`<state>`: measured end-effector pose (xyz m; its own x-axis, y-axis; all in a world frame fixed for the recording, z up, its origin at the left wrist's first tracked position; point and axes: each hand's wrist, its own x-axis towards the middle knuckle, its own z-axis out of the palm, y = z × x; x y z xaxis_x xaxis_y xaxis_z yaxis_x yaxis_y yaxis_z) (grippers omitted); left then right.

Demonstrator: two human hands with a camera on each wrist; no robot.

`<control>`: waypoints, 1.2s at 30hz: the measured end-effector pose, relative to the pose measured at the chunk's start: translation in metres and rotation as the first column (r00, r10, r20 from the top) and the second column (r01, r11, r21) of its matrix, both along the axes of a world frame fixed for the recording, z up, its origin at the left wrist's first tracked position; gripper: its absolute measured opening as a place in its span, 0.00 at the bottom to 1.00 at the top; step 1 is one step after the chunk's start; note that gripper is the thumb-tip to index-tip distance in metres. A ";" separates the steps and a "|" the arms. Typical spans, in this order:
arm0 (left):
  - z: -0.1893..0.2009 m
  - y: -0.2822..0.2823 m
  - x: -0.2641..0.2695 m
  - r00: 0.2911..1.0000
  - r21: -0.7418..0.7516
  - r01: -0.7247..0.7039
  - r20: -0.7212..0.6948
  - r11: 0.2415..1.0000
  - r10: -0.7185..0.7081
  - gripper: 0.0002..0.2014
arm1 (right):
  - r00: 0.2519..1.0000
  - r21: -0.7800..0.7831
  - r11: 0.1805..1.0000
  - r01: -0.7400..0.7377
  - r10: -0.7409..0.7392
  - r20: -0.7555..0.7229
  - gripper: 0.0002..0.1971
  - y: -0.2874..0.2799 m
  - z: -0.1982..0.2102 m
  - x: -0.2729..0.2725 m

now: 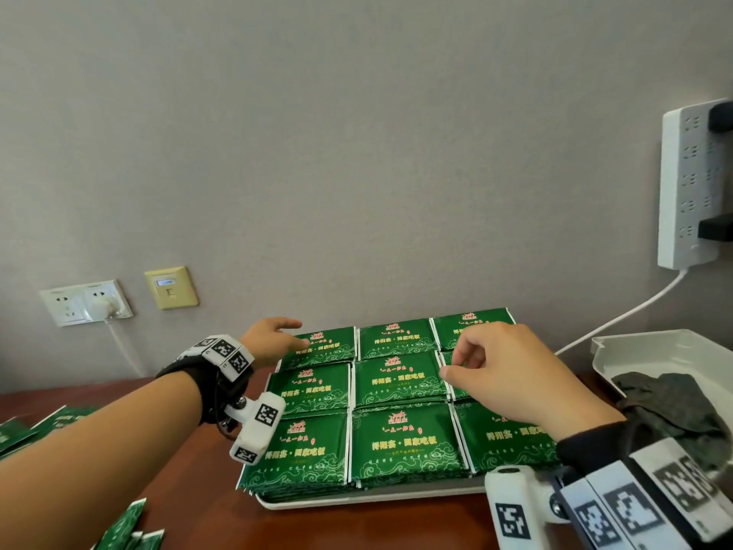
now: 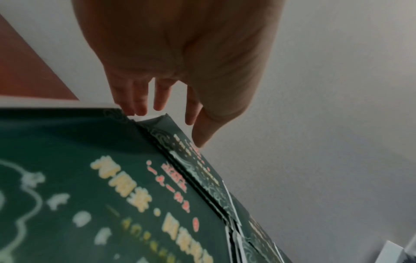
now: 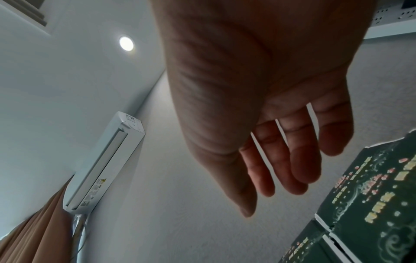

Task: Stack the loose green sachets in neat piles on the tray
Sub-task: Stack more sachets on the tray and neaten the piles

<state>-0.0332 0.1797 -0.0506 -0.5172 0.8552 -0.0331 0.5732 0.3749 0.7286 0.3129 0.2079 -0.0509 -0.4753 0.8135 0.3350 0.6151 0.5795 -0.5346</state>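
The white tray stands on the brown table, close to the grey wall. The green sachets lie on the tray in nine piles, three rows of three, edge against edge, and they cover almost all of it.

The left hand is at the far left corner of the tray. Its fingers are straight and a little spread, and in the left wrist view the tips touch the outer corner of the far left pile; the thumb comes down to the top sachet. It pinches nothing.

The right hand hangs above the right column of the piles, over the middle right pile, which it mostly hides. In the right wrist view its fingers are relaxed, slightly bent and apart, and they carry nothing.

More loose sachets lie on the table near its left and near edges. A second white tray with a dark cloth stands at the right edge of the table.
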 end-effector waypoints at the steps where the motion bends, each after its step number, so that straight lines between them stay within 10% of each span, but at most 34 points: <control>1: 0.000 0.000 0.000 1.000 -0.006 0.002 0.000 1.000 -0.002 0.27 | 1.000 0.000 1.000 -0.002 0.002 0.004 0.10 0.000 0.000 0.000; 10: 0.011 -0.031 0.012 0.989 0.127 0.042 -0.148 0.991 -0.022 0.23 | 0.999 -0.004 1.000 -0.030 0.030 0.017 0.09 -0.001 0.002 -0.003; 20: 0.020 -0.216 -0.020 0.939 -0.064 0.178 -0.286 0.982 -0.189 0.10 | 0.949 -0.100 0.944 -0.316 0.312 -0.051 0.08 -0.081 0.017 -0.061; 28: -0.015 -0.344 -0.074 0.859 -0.502 -0.021 -0.452 0.865 -0.242 0.35 | 0.813 -0.275 0.778 -0.565 0.581 -0.028 0.12 -0.195 -0.023 -0.174; 36: -0.030 -0.427 -0.114 0.913 -0.632 -0.117 -0.372 0.766 -0.168 0.47 | 0.664 -0.296 0.762 -0.576 0.647 0.375 0.42 -0.239 -0.049 -0.299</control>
